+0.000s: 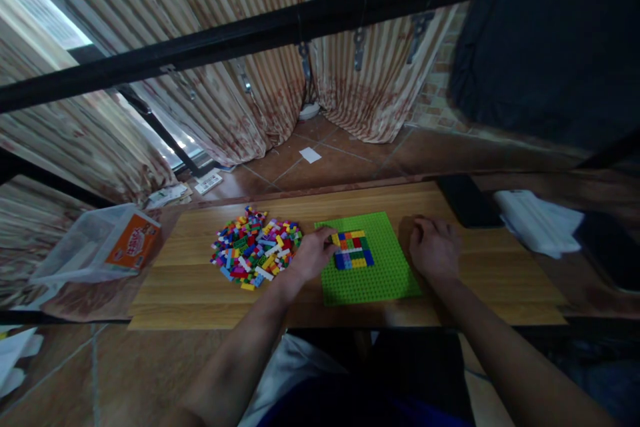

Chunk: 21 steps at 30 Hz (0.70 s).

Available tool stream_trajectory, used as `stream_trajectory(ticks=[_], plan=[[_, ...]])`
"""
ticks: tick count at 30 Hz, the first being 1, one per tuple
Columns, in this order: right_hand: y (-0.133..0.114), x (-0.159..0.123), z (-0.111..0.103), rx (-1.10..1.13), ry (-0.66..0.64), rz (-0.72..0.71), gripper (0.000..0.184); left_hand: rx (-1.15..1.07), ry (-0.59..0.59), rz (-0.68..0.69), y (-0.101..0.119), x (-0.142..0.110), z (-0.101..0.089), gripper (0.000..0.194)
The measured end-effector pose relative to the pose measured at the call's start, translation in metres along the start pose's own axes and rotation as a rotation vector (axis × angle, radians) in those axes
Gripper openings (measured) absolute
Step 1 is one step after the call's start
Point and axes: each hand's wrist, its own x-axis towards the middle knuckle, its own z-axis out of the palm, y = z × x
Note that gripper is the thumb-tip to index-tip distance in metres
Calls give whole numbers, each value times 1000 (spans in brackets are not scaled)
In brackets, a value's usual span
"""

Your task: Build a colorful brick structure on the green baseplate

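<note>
A green studded baseplate [390,280] lies on the wooden table, with a patch of coloured toy bricks [357,250] built on it in rows of yellow, orange, red, green, white and blue. At the patch's upper left edge is my left hand [316,253], thumb and fingers pinched together. Whatever is between those fingertips is too small and covered to make out. My right hand [436,248] rests on the table just right of the baseplate, fingers loosely bent, a gap at the thumb, holding nothing. Left of my left hand spreads a pile of loose toy bricks [255,250].
A black phone-like slab [470,201] lies at the table's right rear. Beside it are a white packet [530,217] and another dark object [613,247]. Off the left end stands a clear plastic box [75,250] with an orange label. A black metal bar [280,23] crosses beyond the table.
</note>
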Motion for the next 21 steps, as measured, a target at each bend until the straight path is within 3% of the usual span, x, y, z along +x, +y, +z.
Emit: stream_trajectory(ticks=[16, 21], plan=[[-1, 0, -2, -15, -33, 18, 34, 14, -31, -4, -2, 8, -4, 30], [1, 0, 0, -3, -23, -1, 34, 49, -115, -42, 0, 19, -9, 25]])
